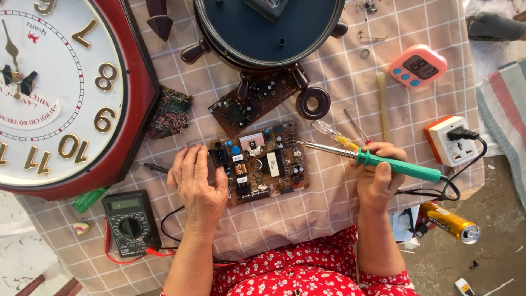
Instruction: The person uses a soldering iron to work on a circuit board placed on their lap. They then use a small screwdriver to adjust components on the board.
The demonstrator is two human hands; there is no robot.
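A brown circuit board (263,164) crowded with components lies on the checked cloth in front of me. My left hand (196,183) rests palm down on its left edge, fingers spread over the board's corner. My right hand (378,178) grips a soldering iron (383,161) by its green handle. The metal tip points left and hovers at the board's upper right edge. A yellow-handled screwdriver (335,134) lies just above the iron.
A large red-framed wall clock (129,82) fills the left. A dark round clock back (268,30), a second circuit board (246,104), a black multimeter (130,222), a pink timer (417,67), an orange-and-white socket block (452,141) and a can (449,222) surround the work.
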